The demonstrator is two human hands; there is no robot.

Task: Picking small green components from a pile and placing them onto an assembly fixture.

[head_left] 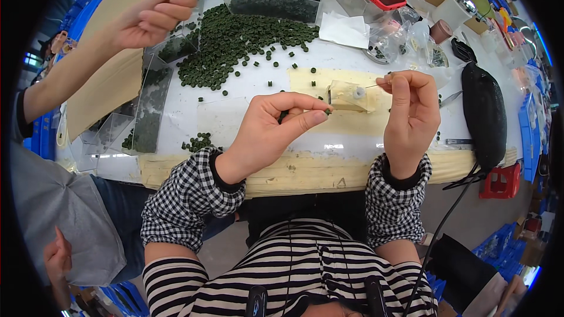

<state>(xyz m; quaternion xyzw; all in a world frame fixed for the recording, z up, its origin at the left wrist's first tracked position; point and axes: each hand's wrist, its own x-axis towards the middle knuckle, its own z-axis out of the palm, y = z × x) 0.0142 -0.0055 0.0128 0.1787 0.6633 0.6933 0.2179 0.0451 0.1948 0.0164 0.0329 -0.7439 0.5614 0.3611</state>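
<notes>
1. Hands first: my left hand (267, 129) has thumb and forefinger pinched together on a small dark green bead (326, 111), near the table's (235, 120) middle.
2. My right hand (411, 111) is pinched shut on a thin needle (376, 85), just right of the cream block (349, 95).
3. Big bead pile (235, 44) sits far left, where a co-worker's hand (150, 17) hovers.

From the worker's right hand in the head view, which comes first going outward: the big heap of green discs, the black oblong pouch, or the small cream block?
From the right hand:
1. Small cream block, just to its left.
2. Black oblong pouch, to its right.
3. Big heap of green discs, far up-left across the table.
</notes>
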